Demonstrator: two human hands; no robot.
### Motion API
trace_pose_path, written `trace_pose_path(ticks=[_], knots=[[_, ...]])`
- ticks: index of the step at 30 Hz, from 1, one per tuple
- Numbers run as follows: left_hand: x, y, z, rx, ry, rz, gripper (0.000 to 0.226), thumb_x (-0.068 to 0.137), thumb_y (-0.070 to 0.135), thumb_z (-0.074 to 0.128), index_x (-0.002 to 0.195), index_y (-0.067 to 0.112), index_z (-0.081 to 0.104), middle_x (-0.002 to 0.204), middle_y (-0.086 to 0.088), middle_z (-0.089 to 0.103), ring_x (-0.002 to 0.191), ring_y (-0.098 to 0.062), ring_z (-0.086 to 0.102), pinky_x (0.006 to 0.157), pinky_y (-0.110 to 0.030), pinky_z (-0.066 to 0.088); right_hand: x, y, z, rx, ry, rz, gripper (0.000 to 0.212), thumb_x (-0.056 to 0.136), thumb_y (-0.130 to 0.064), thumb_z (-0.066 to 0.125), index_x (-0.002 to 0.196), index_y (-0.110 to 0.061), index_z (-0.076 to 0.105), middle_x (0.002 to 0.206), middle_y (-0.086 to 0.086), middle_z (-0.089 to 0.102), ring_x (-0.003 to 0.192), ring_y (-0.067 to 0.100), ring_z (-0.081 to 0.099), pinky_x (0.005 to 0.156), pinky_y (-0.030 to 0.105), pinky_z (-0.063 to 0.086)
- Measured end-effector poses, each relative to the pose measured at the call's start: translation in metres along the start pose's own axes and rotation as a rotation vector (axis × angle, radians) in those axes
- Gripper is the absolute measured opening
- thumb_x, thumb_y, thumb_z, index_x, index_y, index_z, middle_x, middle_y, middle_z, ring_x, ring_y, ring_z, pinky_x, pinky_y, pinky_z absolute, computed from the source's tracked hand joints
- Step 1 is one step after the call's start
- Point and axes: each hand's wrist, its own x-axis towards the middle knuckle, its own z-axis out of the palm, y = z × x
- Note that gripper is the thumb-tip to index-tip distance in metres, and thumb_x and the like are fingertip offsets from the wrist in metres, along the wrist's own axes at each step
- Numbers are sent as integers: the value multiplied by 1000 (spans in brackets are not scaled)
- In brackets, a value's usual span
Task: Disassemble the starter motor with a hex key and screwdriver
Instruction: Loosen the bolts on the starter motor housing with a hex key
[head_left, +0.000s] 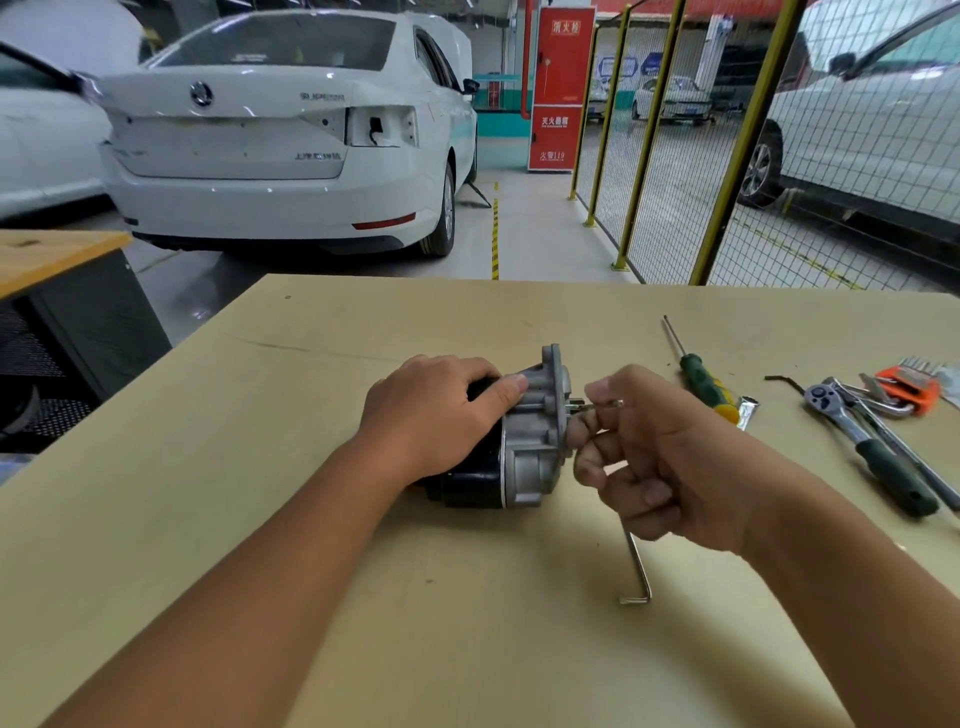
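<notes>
Head camera footage showed the left hand (436, 410) laid palm-down over the black cylindrical body of the starter motor (506, 441), fingers curled around it and the thumb pressed against the grey cast-metal end housing. The right hand (660, 457) was closed around a slim silver L-shaped hex key (636, 564), whose short end was pinched between thumb and forefinger and pointed at the flanged face of the housing; whether its tip was seated in a bolt could not be told. The long arm of the key was seen hanging out below the fist, ending in a bend just above the tan wooden tabletop (363, 597).

The motor was lying on its side near the middle of that tabletop, housing end turned to the right. Right of the motor, beyond the right hand, a green-and-yellow-handled screwdriver (701, 376) was laid with its shaft pointing away. Just beside its handle a small silver socket (748, 410) was found. Farther right of the motor, a dark loose hex key (784, 383), a chrome ratchet wrench with a dark green grip (872, 452) and an orange holder of hex keys (909, 389) were grouped together near the table's edge. Behind the motor, past the table, a white saloon car (280, 135) was parked beside a yellow-posted wire mesh fence (675, 156).
</notes>
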Motion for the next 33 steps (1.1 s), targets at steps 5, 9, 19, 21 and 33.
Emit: trace_pose_path(ticks=[5,9,19,21,33], knots=[[3,-4,2,-42,-2,-16,62,84,87,20,109,52,65,105,24,69,104,-13,57,79,-39,48,0,12,-1,-35,-121,-140,18,66,-26,65,78,-21,53,72,5,46,45,14,23,44,17,23],[4,-4,1,-49,-1,-5,64,83,88,20,109,52,66,106,23,69,102,-13,58,79,-39,49,6,28,-8,-376,-13,-271,29,74,2,67,82,-23,55,72,3,48,45,13,39,41,21,34],[-1,-5,3,-103,66,10,56,85,84,28,107,53,69,96,26,70,93,-6,62,71,-31,47,14,27,-11,-275,153,-373,25,104,-25,56,82,-15,64,72,16,65,42,24,50,40,27,43],[-1,-6,3,-129,63,7,55,84,85,29,107,54,68,95,27,71,93,-5,62,74,-32,50,14,24,-18,-187,286,-456,18,104,-19,54,92,-7,60,71,20,65,41,26,49,41,30,45],[-1,-7,3,-128,63,9,58,81,88,30,106,52,69,92,26,71,89,-2,62,75,-32,52,26,25,-12,459,332,-729,17,86,8,62,93,-2,51,85,32,67,62,33,69,69,45,60]])
